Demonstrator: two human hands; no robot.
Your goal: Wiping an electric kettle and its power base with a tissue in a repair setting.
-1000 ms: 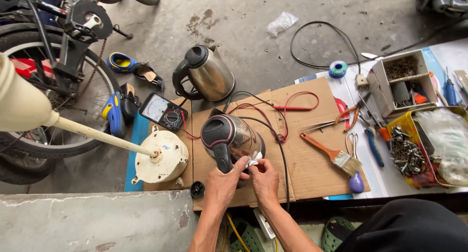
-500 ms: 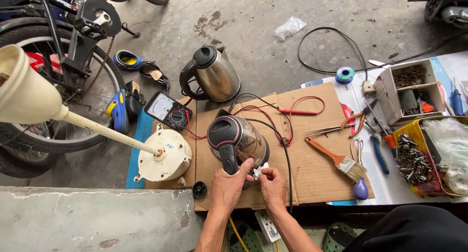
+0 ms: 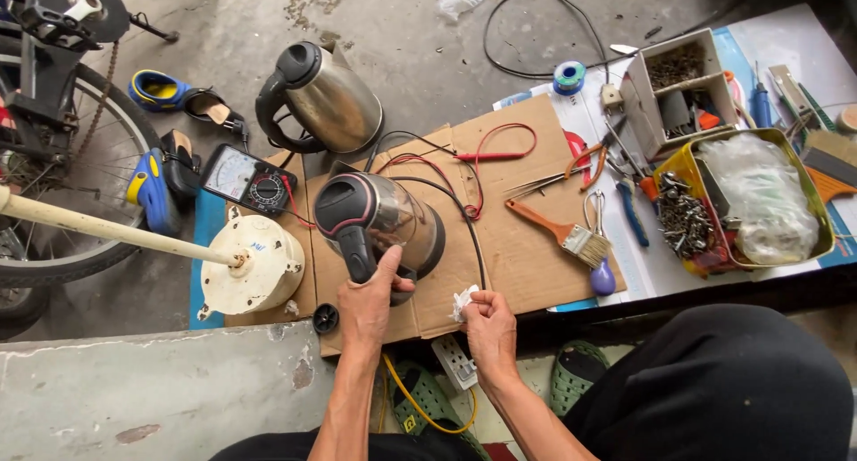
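Note:
A glass electric kettle (image 3: 393,220) with a black and pink lid and handle lies on its side on a sheet of cardboard (image 3: 527,265). My left hand (image 3: 370,300) grips its black handle near the base. My right hand (image 3: 488,325) is off the kettle, to its right, pinching a small crumpled white paper scrap (image 3: 463,300). A black cord (image 3: 471,229) runs from the kettle across the cardboard toward me.
A steel kettle (image 3: 326,97) stands behind, with an analog multimeter (image 3: 245,180) and red probe leads (image 3: 486,156) beside it. A cream fan motor on a pole (image 3: 245,265) lies at left by a bicycle wheel (image 3: 80,175). Paintbrush (image 3: 558,232), pliers, screw tray (image 3: 714,220) at right.
My right hand has pulled away from the kettle to the right, with the paper scrap in it. The view has shifted, so everything sits higher and further left.

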